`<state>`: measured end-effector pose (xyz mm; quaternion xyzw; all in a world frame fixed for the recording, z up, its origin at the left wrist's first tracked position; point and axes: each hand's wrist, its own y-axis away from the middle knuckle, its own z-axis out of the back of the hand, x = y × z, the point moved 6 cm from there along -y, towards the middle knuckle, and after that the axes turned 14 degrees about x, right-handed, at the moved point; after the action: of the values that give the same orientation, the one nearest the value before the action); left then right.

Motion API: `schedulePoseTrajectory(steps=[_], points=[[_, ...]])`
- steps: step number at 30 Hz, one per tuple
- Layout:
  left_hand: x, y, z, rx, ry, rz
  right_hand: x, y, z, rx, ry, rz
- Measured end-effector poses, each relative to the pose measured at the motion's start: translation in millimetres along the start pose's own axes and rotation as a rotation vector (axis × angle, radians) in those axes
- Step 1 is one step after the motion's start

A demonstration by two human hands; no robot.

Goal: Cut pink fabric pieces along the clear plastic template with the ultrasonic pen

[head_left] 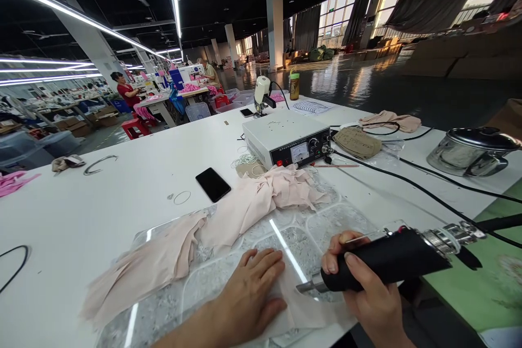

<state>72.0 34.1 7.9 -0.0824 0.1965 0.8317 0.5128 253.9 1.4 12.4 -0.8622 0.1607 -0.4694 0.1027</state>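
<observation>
My left hand [252, 293] lies flat with its fingers stretched out, pressing on a pale pink fabric piece [305, 312]. In my right hand [373, 296] is a black handheld ultrasonic cutter [391, 261], fingers wrapped around its barrel. Its metal tip [310, 285] points left and sits at the fabric, just right of my left thumb; whether it touches cannot be seen. Beneath the fabric is a glossy grey marbled mat [220, 283]. Pale pink fabric strips lie in a left pile [142, 266] and a farther pile [261, 201].
Behind the mat stands a white control box [285, 133] with a meter. A black cable [408, 182] runs along the right side. A phone [212, 184], a glass pot [473, 152], brown patterns [356, 142] and a bottle [294, 86] rest on the white table [163, 166].
</observation>
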Motion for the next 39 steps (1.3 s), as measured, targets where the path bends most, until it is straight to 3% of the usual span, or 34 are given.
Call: schedulePoseTrajectory(steps=[6, 18, 32, 39], points=[[-1, 0, 1.9, 0.001, -0.01, -0.014, 6, 2, 0, -0.067, 0.012, 0.024], [-8, -1, 9.2, 0.042, -0.049, 0.0, 10, 5, -3, -0.076, 0.038, 0.028], [-7, -1, 2.4, 0.042, -0.111, -0.007, 9, 9, 0, -0.036, 0.076, -0.091], [-6, -1, 1.4, 0.014, -0.114, -0.023, 14, 2, 8, -0.087, 0.105, 0.016]])
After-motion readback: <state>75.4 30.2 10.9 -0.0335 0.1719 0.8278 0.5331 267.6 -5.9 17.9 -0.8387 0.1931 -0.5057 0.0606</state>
